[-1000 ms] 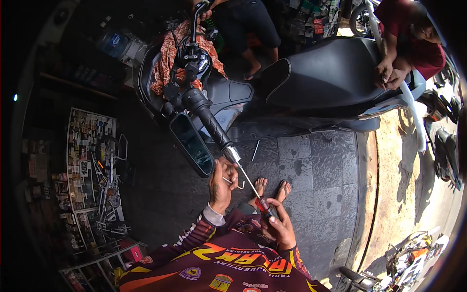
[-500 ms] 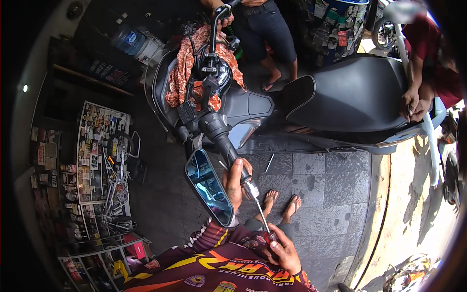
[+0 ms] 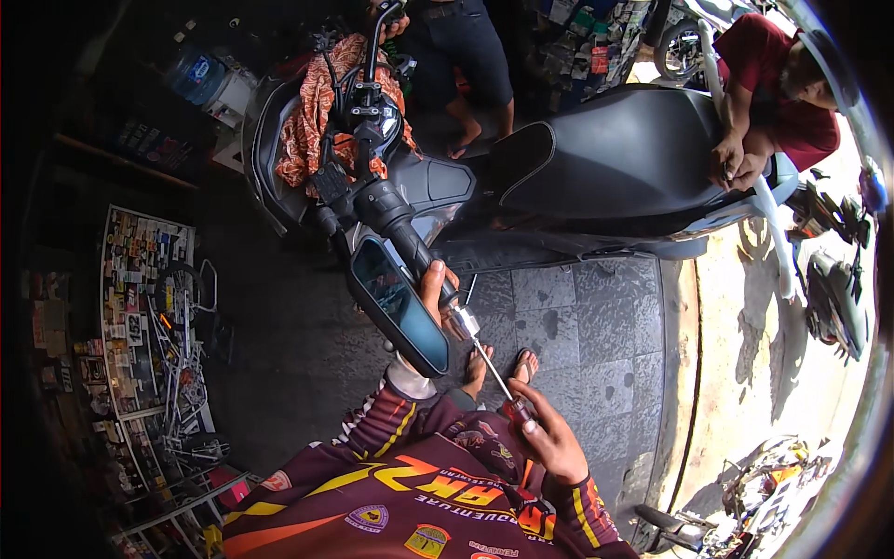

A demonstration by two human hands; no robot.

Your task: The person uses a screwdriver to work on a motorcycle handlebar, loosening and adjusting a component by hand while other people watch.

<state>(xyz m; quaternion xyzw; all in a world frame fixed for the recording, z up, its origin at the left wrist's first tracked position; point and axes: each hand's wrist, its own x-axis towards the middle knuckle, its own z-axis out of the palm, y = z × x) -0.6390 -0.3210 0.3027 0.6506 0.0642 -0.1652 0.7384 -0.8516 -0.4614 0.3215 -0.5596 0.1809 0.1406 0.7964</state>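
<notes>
My left hand (image 3: 434, 291) is wrapped around the outer end of the black handlebar grip (image 3: 406, 244), partly hidden behind the mirror (image 3: 400, 303). At the tip of that grip sits a silver bar end weight (image 3: 463, 322). In my right hand (image 3: 553, 440) is a screwdriver with a dark red handle (image 3: 517, 410), held between thumb and fingers. Its thin metal shaft (image 3: 493, 364) runs up to the bar end, where the tip meets the outer face. The handlebar belongs to a black scooter (image 3: 615, 149) standing crosswise in front of me.
An orange patterned cloth (image 3: 307, 126) is draped over the scooter's front. One person in dark shorts (image 3: 463, 56) stands beyond, a hand at the far grip. Another in a maroon shirt (image 3: 805, 140) leans at the tail. Stickered shelving (image 3: 130, 317) and a bare frame (image 3: 182, 373) stand left.
The whole view has shifted, so the scooter sits farther left and higher. The screwdriver stays at the bar end, while my right fingers lie straighter along its handle.
</notes>
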